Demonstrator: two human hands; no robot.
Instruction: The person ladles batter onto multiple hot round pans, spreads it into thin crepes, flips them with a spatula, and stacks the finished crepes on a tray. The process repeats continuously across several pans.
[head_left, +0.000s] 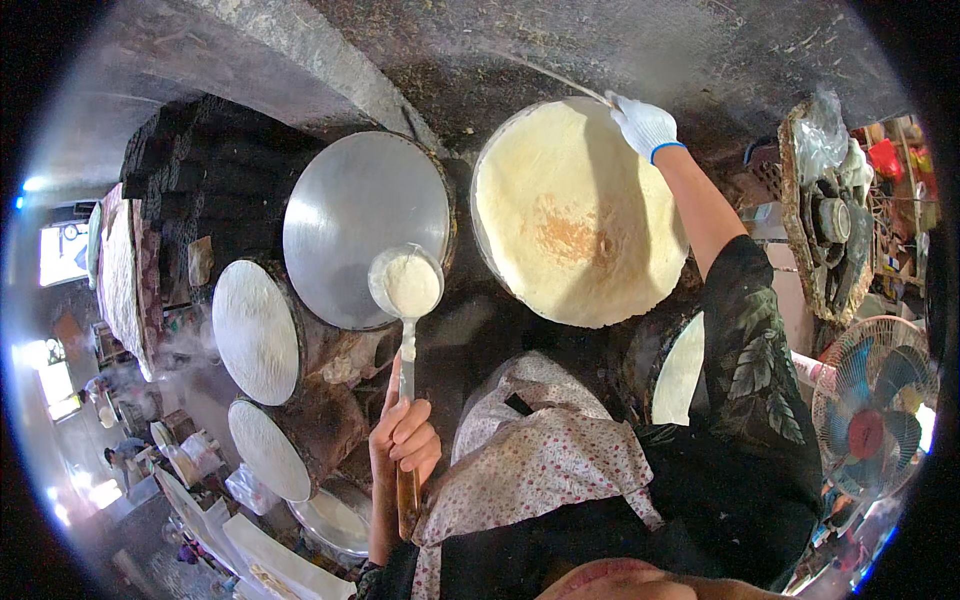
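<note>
- In the lower middle of the frame, the bare left hand (pixel 408 440) is closed around the brown wooden handle of a round-cupped metal ladle (pixel 408 352), its index finger laid up along the shaft.
- The ladle's cup holds thick white batter (pixel 411 285) and shows over the lower right part of a large, round, smooth grey metal griddle (pixel 350 205), left of the frame's centre.
- At the upper centre right, the right hand (pixel 645 126), in a white knitted glove with a blue cuff edge, has its fingers closed on the end of a thin pale stick (pixel 552 76).
- That hand is at the upper right edge of a large, round, cream-yellow sheet of dough (pixel 530 170) with a browned patch near its middle; I cannot tell whether the fingers touch the sheet.
- Two round white sheets (pixel 255 332) sit one below the other at the left; another pale round sheet (pixel 679 372) shows partly beside the right sleeve.
- A white apron with small reddish flowers (pixel 545 430) covers the person's front.
- A caged fan with blue blades and a red hub (pixel 866 432) stands at the lower right.
</note>
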